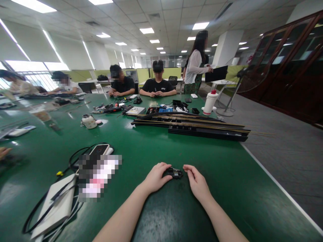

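A small black device with metallic parts on its upper side point(176, 173) rests on the green table in front of me; its exact kind is too small to tell. My left hand point(158, 175) grips its left end between thumb and fingers. To the right, a short gap away from the device, is my right hand point(194, 178), its fingers bent and close together. Whether anything small sits between those right fingertips cannot be made out.
Beyond my hands lie long black rails point(207, 132) with thin brass-coloured rods. A phone point(101, 150), cables and a white box point(57, 201) are at left. Farther off stand a small white jar point(89, 121) and a white bottle point(210, 103). Several people are around the table point(121, 215).
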The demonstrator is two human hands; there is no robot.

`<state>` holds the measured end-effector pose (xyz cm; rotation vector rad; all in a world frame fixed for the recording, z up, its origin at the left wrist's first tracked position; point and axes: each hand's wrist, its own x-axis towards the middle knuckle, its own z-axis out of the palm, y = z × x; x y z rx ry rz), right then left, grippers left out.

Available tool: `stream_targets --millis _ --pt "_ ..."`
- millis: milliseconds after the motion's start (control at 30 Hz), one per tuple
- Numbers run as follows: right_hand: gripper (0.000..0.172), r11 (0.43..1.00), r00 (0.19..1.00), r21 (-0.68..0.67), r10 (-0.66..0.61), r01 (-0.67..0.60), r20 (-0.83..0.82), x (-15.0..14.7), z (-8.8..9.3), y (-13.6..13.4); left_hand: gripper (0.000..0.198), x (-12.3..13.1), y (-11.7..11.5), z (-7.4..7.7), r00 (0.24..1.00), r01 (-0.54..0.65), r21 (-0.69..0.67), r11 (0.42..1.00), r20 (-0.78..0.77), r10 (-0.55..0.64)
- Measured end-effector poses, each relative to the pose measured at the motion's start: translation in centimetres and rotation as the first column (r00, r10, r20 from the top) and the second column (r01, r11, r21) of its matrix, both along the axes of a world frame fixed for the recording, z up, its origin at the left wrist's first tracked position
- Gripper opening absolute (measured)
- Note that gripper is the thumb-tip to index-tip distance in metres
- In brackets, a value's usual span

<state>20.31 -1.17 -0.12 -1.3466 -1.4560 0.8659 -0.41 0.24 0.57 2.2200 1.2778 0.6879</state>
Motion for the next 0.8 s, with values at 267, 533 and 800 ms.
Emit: stream_targets --millis 267,533,800 --pt "0.025 1.0 1.0 -0.019 0.023 -0.023 0.013 0.03 -0.04 -0.04 0.038 -0.1 0.07 -0.23 1.0 0.007 0.021 1.0 -0.008 -0.007" --pt "0.027 1.0 0.994 0.001 0.018 -0.018 0.105 -0.07 0.18 -0.07 0.036 -0.03 0.16 -0.39 1.0 0.003 0.018 1.0 -0.016 -0.003" --pt "0.024 0.971 0.938 0.141 0.141 -0.194 0.317 -0.41 0.07 -0.27 0.038 -0.12 0.28 -0.65 0.999 0.018 0.02 1.0 0.029 -0.018"
